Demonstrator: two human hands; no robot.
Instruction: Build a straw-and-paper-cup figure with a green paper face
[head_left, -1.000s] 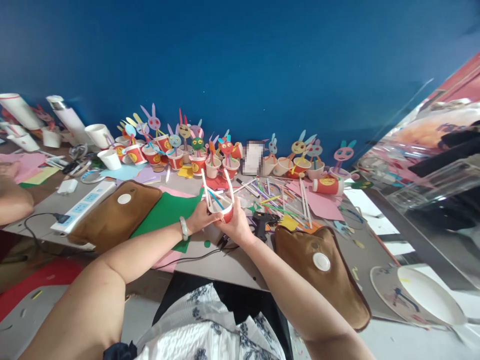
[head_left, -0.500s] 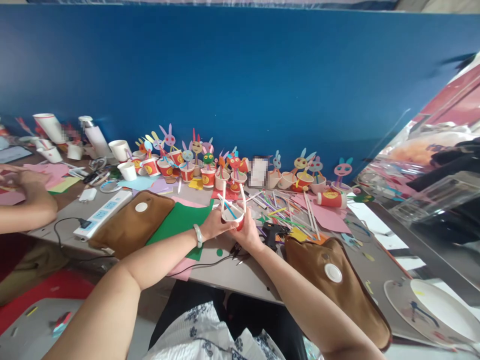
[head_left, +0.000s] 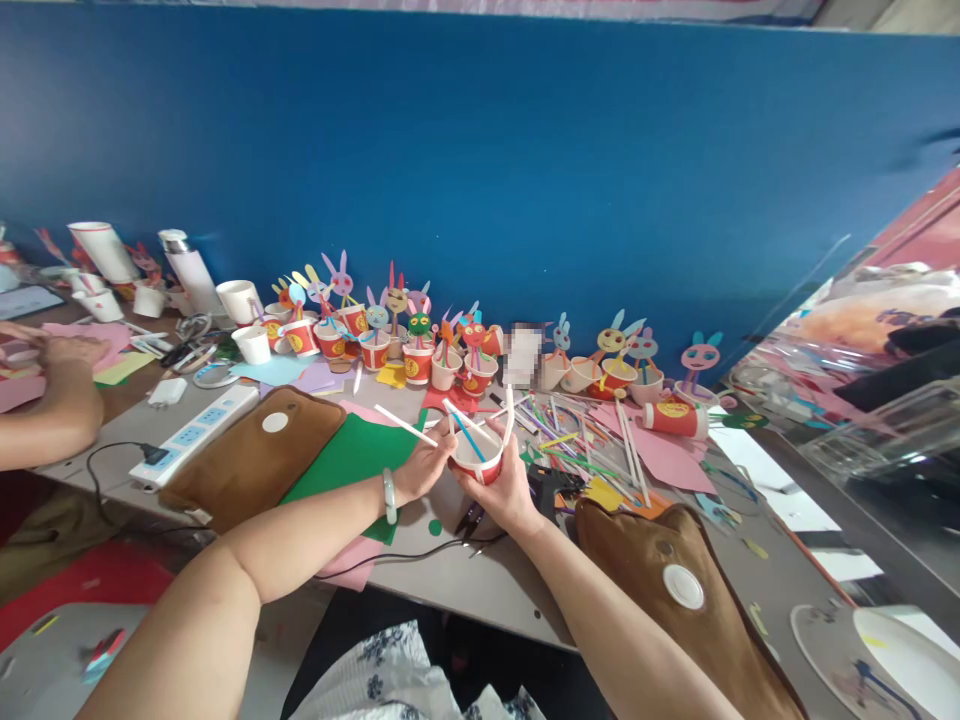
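Note:
A red-and-white paper cup (head_left: 489, 470) is tilted toward me above the table, gripped from below and the right by my right hand (head_left: 516, 492). My left hand (head_left: 426, 468) is closed at the cup's left side, with its fingertips pinching a white stick (head_left: 403, 424) that slants out to the left. On the right side of the cup a second white stick (head_left: 509, 412) stands up, bent near its base. A thin blue stick (head_left: 466, 432) leans across the cup's opening. Under my hands lie dark-handled pliers (head_left: 470, 522), partly covered.
Green paper (head_left: 352, 455) and a brown pouch (head_left: 259, 455) lie left, beside a power strip (head_left: 196, 437). Colored sticks (head_left: 559, 425) and another brown pouch (head_left: 675, 590) are to the right. Paper-cup rabbit figures (head_left: 418, 345) line the blue wall. A co-worker's arm (head_left: 56, 405) reaches in at far left.
The white stick on the cup's left went from upright to slanting left in my left hand. My left hand moved off the cup's front, and the cup shifted slightly right and tipped toward me.

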